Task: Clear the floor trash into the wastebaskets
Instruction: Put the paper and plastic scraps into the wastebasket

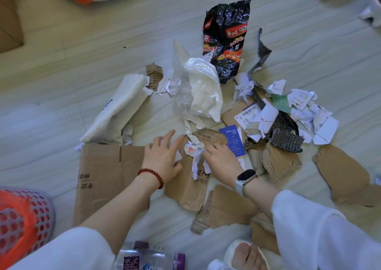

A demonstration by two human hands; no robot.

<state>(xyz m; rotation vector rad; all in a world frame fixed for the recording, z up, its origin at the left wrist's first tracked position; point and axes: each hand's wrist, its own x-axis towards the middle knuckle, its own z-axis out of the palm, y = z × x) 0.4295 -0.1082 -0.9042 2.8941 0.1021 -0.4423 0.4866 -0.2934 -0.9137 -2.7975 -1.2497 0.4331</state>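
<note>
- The left hand (pixel 162 158) lies on the cardboard with fingers spread and nearly straight; white paper shows under its palm edge.
- The right hand (pixel 221 160) has its fingers curled onto a crumpled white paper scrap (pixel 193 149); whether it pinches the scrap, I cannot tell.
- Torn cardboard pieces (pixel 186 189), a black snack wrapper (pixel 226 40) and a clear plastic bag (pixel 198 88) lie scattered on the floor (pixel 82 42).
- A perforated wastebasket (pixel 43 212), lined with an orange bag, stands at lower left.
</note>
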